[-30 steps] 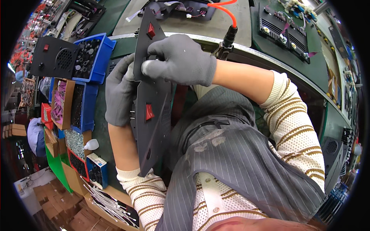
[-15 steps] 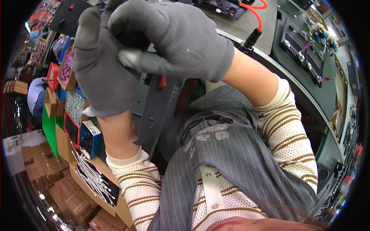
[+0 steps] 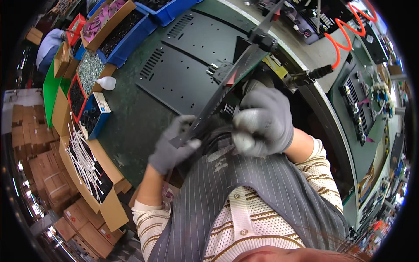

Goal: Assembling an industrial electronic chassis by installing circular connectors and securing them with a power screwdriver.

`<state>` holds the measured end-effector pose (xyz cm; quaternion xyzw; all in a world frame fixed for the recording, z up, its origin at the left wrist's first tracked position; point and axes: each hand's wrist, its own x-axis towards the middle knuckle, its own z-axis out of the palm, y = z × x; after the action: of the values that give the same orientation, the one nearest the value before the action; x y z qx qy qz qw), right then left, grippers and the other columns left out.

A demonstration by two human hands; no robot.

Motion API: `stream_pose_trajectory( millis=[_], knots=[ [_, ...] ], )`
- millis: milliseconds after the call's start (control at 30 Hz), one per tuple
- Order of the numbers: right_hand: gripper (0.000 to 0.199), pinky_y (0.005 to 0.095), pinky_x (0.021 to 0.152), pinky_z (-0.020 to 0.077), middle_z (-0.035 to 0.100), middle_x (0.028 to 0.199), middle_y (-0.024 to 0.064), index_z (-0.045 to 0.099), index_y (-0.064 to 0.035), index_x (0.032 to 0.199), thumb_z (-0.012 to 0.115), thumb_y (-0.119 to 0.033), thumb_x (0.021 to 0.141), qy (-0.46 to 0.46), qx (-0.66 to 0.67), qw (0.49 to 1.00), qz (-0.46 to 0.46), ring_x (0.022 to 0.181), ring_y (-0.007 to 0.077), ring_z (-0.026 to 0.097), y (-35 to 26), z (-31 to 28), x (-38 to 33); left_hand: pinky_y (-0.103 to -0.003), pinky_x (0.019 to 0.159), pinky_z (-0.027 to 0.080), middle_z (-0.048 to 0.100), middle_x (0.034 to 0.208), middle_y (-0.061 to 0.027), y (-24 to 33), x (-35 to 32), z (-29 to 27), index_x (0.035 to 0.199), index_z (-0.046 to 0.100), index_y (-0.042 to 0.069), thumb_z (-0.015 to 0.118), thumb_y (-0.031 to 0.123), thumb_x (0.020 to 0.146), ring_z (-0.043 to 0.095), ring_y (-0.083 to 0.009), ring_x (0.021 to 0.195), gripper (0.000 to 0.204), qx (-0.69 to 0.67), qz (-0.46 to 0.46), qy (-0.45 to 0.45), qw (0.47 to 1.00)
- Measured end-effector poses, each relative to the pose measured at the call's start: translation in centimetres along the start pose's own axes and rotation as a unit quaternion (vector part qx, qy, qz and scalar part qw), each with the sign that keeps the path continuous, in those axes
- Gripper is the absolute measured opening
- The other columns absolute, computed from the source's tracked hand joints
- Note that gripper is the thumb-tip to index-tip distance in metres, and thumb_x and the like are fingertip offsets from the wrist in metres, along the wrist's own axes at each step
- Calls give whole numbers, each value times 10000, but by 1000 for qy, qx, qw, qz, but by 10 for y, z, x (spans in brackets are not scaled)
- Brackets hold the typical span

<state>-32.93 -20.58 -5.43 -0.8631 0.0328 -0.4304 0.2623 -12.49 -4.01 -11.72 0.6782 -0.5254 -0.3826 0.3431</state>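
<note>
A dark metal panel (image 3: 208, 108) stands on edge before me, running from my lap up toward the far right. My left hand (image 3: 172, 146), in a grey glove, grips its near corner, thumb on one side and fingers on the other. To the panel's right, my gloved right hand (image 3: 264, 122) is closed, its fingers curled in and blurred by motion. Whatever it may hold is hidden. A black ribbed part (image 3: 228, 109) shows between that hand and the panel. Red pieces (image 3: 231, 78) are fixed along the panel.
Flat black slotted plates (image 3: 174, 78) lie on the green bench (image 3: 124, 135). Left are blue bins (image 3: 126, 41), a white bottle (image 3: 106, 83) and a carton of white cable ties (image 3: 83, 161). An orange coiled hose (image 3: 338, 46) hangs at right. Another person (image 3: 50, 48) is far left.
My hands were raised together, close to the camera; now they are apart and lower. My left hand has taken hold of the panel, and the view has shifted, showing more bench.
</note>
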Motion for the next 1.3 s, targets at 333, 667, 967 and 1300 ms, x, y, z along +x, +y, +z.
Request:
stream_pose_trajectory(
  millis=[333, 667, 967, 1300],
  knots=[
    [241, 319, 513, 440, 558, 709, 66, 559, -69, 902, 661, -59, 685, 63, 107, 985, 123, 575, 228, 551, 9, 22, 12, -408, 701, 497, 616, 896, -171, -3, 41, 59, 1080, 542, 46, 563, 203, 893, 617, -356, 810, 245, 115, 143, 163, 969],
    [330, 258, 592, 435, 528, 825, 70, 466, -41, 1018, 641, -1, 740, 83, 121, 981, 126, 688, 138, 521, 14, 26, -7, -368, 839, 492, 650, 1000, -126, -13, 52, -49, 1048, 647, 99, 611, 206, 826, 623, -289, 933, 248, 217, 104, 211, 947],
    [371, 235, 633, 412, 490, 846, 44, 422, -52, 1036, 652, 15, 752, 105, 164, 969, 150, 701, 95, 462, 12, 32, -10, -372, 812, 488, 678, 1015, -91, -89, 9, -231, 1040, 693, 206, 621, 314, 830, 635, -281, 940, 247, 387, -322, 382, 775],
    [405, 235, 650, 415, 486, 889, 32, 405, -69, 1051, 653, 19, 743, 131, 131, 965, 187, 731, 86, 461, 6, 34, -12, -398, 877, 465, 644, 1130, -118, -139, 53, -257, 1104, 676, 181, 575, 454, 837, 605, -291, 1046, 395, 399, -375, 341, 764]
  ],
)
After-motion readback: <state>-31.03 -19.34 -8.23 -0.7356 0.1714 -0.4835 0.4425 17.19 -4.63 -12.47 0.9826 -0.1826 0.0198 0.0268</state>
